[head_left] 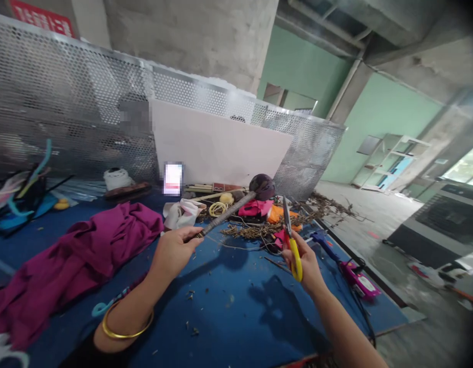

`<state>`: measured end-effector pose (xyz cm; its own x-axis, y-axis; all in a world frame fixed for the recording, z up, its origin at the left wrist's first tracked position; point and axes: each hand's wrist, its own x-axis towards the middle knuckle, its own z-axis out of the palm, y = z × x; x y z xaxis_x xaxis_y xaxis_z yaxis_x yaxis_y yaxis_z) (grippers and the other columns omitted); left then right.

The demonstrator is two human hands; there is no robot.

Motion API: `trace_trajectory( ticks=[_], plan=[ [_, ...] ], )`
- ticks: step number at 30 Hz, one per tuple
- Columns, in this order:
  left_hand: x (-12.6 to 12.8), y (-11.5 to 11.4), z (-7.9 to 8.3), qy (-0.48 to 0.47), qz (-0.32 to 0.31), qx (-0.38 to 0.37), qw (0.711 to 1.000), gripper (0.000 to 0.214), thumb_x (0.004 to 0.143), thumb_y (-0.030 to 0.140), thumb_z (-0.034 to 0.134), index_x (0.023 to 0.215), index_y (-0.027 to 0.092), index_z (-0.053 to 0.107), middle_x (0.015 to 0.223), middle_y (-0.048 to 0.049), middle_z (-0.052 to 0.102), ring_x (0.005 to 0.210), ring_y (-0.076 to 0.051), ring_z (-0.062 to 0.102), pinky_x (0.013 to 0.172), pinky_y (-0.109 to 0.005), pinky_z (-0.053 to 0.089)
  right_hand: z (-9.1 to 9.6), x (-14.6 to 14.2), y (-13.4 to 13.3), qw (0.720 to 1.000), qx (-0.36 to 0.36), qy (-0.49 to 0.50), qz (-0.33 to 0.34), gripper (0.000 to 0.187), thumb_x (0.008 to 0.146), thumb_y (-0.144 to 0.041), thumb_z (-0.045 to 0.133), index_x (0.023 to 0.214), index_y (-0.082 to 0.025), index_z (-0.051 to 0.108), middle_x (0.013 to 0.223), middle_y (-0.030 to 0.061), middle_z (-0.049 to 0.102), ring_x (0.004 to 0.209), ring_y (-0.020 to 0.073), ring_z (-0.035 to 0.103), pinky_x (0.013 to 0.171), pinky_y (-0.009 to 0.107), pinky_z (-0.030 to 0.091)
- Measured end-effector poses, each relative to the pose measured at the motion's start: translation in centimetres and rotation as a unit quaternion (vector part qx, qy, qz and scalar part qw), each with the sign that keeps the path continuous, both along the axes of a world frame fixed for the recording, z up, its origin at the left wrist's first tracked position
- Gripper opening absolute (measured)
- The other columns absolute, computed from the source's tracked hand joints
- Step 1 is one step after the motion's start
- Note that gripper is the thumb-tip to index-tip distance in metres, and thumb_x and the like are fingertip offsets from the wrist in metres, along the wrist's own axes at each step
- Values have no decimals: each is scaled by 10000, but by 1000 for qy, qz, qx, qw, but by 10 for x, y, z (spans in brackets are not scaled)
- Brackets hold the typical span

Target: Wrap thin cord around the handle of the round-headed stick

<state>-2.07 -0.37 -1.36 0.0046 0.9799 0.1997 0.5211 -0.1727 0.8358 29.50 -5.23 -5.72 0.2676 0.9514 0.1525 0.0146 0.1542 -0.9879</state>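
My left hand (175, 251) is closed around the lower end of a wrapped grey stick (229, 210), which slants up and away to the right. At its far end sits a dark, patterned, cloth-covered ball (262, 187). In my right hand (308, 261) is a pair of scissors (295, 253) with yellow handles, held upright with the blades pointing up; whether the blades are parted is hard to see. Dried plant stems (242, 231) lie beyond my hands, near pink cloth (256, 208) and orange cloth (279, 214).
A crumpled magenta cloth (102, 240) covers the left of the blue table (224, 312). Further back are a lit phone (173, 179), white cloth (181, 213) and a yellow cord coil (217, 208). A blue glue gun (323, 243) and a pink box (359, 280) lie right.
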Motion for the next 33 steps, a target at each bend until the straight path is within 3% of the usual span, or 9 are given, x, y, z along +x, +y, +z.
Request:
trace_trajectory(
  ticks=[3, 6, 11, 15, 18, 21, 33],
  plan=[
    [2, -1, -1, -78, -23, -22, 996, 294, 693, 257, 618, 942, 168, 744, 810, -35, 770, 491, -146, 598, 536, -286, 515, -8, -23, -6, 995, 10, -88, 38, 665, 602, -260, 800, 1219, -232, 554, 827, -4, 591, 649, 124, 523, 590, 238, 459],
    [4, -4, 0, -144, -27, -51, 988, 289, 646, 227, 672, 907, 122, 741, 645, -19, 716, 450, -110, 528, 501, -254, 470, -11, -41, -10, 972, 37, -219, 73, 685, 628, -246, 778, 1266, -241, 528, 985, 34, 588, 774, 159, 549, 707, 272, 487],
    [5, -8, 3, -212, -39, -90, 972, 300, 629, 210, 707, 910, 109, 741, 507, 23, 607, 430, -88, 471, 413, -206, 349, -17, -51, -14, 927, 81, -367, 10, 554, 718, -275, 711, 1243, -228, 539, 972, 53, 562, 795, 182, 549, 697, 294, 492],
    [5, -8, 3, -249, -58, -120, 959, 303, 621, 202, 725, 901, 88, 730, 518, 3, 611, 430, -80, 467, 387, -190, 299, -24, -52, -15, 915, 111, -387, -36, 501, 749, -299, 700, 1222, -223, 551, 987, 63, 577, 809, 189, 564, 683, 299, 499],
    [5, -8, 3, -285, -87, -160, 941, 316, 609, 195, 725, 901, 77, 704, 657, -56, 691, 445, -76, 499, 375, -182, 301, -24, -56, -14, 918, 139, -367, -54, 472, 780, -301, 672, 1226, -209, 546, 988, 66, 593, 782, 176, 568, 667, 288, 501],
    [5, -8, 3, -320, -116, -195, 920, 312, 603, 191, 726, 891, 77, 686, 761, -90, 721, 444, -68, 512, 364, -174, 306, -21, -62, -14, 901, 164, -394, -72, 468, 768, -296, 675, 1214, -207, 566, 978, 62, 581, 725, 158, 549, 652, 285, 501],
    [6, -11, 3, -368, -147, -233, 888, 242, 639, 134, 713, 874, 83, 686, 719, -77, 709, 429, -63, 517, 347, -156, 299, -28, -57, -19, 849, 191, -474, -134, 489, 784, -313, 673, 1250, -224, 553, 970, 57, 548, 610, 120, 513, 604, 279, 491]
  ],
)
